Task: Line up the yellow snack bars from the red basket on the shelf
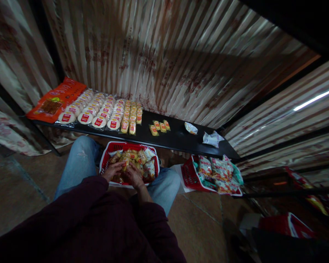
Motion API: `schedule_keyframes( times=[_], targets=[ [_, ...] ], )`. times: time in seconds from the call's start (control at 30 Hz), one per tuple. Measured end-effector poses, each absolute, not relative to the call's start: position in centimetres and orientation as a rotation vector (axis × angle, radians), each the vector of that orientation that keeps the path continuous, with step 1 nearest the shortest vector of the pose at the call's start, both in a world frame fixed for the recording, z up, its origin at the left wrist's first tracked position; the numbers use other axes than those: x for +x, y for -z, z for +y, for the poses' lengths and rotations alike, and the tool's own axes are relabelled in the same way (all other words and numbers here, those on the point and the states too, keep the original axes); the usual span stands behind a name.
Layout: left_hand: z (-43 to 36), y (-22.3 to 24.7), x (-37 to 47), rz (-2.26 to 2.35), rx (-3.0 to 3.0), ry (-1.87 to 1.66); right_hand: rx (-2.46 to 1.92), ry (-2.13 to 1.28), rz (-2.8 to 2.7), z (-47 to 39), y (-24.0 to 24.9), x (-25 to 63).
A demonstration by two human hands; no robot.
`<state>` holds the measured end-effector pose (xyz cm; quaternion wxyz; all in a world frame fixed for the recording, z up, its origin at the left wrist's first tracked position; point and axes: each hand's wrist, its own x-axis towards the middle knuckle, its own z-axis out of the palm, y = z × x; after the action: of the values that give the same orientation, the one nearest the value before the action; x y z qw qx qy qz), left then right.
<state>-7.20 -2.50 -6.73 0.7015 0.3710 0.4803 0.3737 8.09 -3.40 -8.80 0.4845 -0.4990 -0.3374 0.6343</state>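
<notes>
A red and white basket [102,159] between my knees holds several yellow-wrapped snacks [141,157]. Both my hands are inside it. My left hand [113,171] is at the left part of the pile, its fingers bent against a small yellow packet [125,163]. My right hand [135,176] reaches in from the right, its fingertips near the same packet. Whether either hand grips the packet is too dim and small to tell. Above the basket, rows of yellow packets [132,118] stand on a black shelf [178,137], with a few loose yellow packets [159,126] to their right.
Round white wrapped cakes [99,122] and an orange bag [56,100] lie at the shelf's left. Two white wrappers [191,128] lie farther right. A second red basket [190,175] with printed snack bags [219,170] stands right of my knee. Black frame bars cross at right.
</notes>
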Motion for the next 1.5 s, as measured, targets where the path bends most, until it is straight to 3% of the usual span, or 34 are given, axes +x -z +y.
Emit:
schedule_keyframes(
  times=[0.47, 0.97, 1.5],
  targets=[
    [-2.1, 7.2, -6.5, 1.128, 0.779, -0.839, -1.247, -1.558, -0.667, -3.1, 8.7, 8.0],
    [-1.8, 6.9, -5.2, 1.126, 0.938, -0.916, -1.340, -1.128, -0.998, -2.8, 7.4, 8.6],
    [0.4, 1.2, -2.0, 1.223, 1.523, -1.129, -1.436, -0.780, -1.111, -0.8, 3.0, 10.6]
  ],
)
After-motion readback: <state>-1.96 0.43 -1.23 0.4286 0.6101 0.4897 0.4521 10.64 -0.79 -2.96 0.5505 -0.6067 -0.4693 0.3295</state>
